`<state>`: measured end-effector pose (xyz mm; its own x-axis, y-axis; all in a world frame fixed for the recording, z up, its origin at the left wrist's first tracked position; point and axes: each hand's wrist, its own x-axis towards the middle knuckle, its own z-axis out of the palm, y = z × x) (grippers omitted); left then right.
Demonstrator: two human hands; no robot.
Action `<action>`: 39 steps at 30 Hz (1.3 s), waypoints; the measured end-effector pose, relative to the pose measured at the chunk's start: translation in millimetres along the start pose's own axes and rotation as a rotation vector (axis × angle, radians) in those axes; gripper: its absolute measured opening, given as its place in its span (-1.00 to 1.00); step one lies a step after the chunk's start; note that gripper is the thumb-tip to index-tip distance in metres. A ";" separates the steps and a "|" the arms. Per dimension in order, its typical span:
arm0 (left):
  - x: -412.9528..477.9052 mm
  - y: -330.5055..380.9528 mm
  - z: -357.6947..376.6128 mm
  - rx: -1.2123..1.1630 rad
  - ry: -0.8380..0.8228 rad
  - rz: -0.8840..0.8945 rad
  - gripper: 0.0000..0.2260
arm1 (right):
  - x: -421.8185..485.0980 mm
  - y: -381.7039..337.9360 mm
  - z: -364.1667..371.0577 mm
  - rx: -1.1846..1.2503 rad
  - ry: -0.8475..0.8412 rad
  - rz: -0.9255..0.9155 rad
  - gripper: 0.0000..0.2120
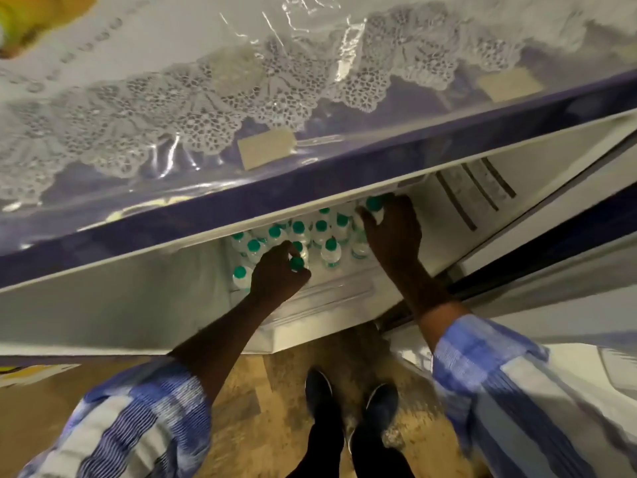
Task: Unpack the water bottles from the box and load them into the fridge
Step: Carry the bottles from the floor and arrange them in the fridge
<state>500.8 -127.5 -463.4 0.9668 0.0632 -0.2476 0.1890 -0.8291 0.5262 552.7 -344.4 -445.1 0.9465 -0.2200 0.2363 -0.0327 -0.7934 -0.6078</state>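
I look straight down into the open fridge [348, 307]. Several small clear water bottles [331, 248] with green caps stand packed on a shelf inside. My left hand [275, 276] is closed around the neck of a front bottle [297, 263] whose green cap shows between my fingers. Further back on the right, my right hand [393, 232] grips another bottle [374, 205] by its top, close under the fridge's upper edge. A single bottle [240, 276] stands at the shelf's left front. The box is out of view.
The fridge top [344, 163] is dark blue under a white lace cloth [172, 108] and clear plastic. The open door [558, 288] swings to the right. My shoes [348, 405] stand on a brown speckled floor below the shelf edge.
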 end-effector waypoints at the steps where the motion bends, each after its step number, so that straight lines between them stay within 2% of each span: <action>1: 1.9 1.9 -0.5 -0.008 0.009 0.029 -0.66 | 8.7 1.4 1.8 0.021 0.033 -0.001 -0.59; 5: 11.8 7.9 -0.6 0.011 -0.043 0.104 -0.67 | 26.2 3.7 17.8 -0.007 0.031 -0.039 -0.56; 10: 21.7 9.8 11.1 0.097 -0.085 0.142 -0.69 | 29.2 19.4 39.4 -0.104 -0.120 -0.070 -0.72; 14: 27.5 8.4 25.3 0.112 -0.115 0.154 -0.71 | 35.7 38.6 52.9 -0.252 -0.301 -0.134 -0.71; 22: 42.2 6.2 45.5 0.205 -0.135 0.186 -0.70 | 46.3 50.4 79.5 -0.348 -0.423 -0.165 -0.71; 26: 45.4 2.4 48.0 0.199 -0.127 0.197 -0.69 | 47.7 54.5 91.0 -0.427 -0.452 -0.158 -0.77; 33: 39.3 -6.4 34.0 0.118 -0.086 0.212 -0.69 | 46.5 44.2 90.0 -0.438 -0.423 -0.141 -0.72; 37: 35.6 -14.2 20.1 0.061 -0.067 0.175 -0.69 | 28.7 22.0 84.3 -0.394 -0.223 -0.222 -0.78; 38: 35.0 -15.2 16.5 0.050 -0.073 0.163 -0.68 | 21.2 20.3 86.8 -0.346 -0.271 -0.252 -0.75; 39: 34.7 -15.6 13.2 0.048 -0.080 0.155 -0.68 | 13.9 21.0 90.9 -0.290 -0.390 -0.255 -0.69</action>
<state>529.1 -119.8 -491.0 0.9665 -0.1104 -0.2316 0.0285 -0.8511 0.5243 594.4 -312.6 -523.6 0.9829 0.1832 0.0163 0.1786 -0.9301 -0.3209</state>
